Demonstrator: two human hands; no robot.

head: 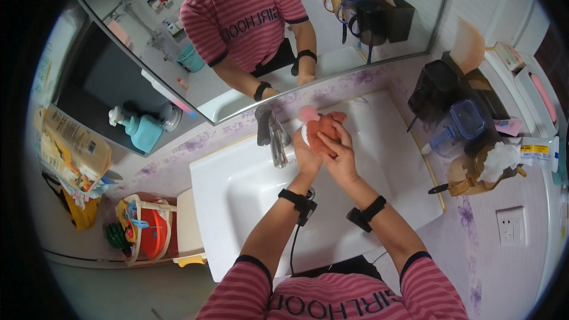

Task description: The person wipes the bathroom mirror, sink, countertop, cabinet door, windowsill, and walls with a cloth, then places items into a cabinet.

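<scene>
Both hands are together over the white washbasin (249,186), to the right of the chrome faucet (278,149). My left hand (307,153) holds a white object (305,134) from the left side; most of it is hidden, so I cannot tell what it is. A reddish-orange cloth (324,131) covers it, pressed on by the spread fingers of my right hand (342,149). Just beyond the cloth a pink piece (307,114) sticks out; whether it belongs to the white object is unclear. Black bands with small devices circle both wrists.
A mirror (329,64) rises behind the basin. At right, a black cup (435,86), a blue clear cup (466,118) and a brown cup (464,175) hang on the wall. A turquoise pump bottle (144,133) stands on a shelf at left. A cable (293,249) trails from my left wrist.
</scene>
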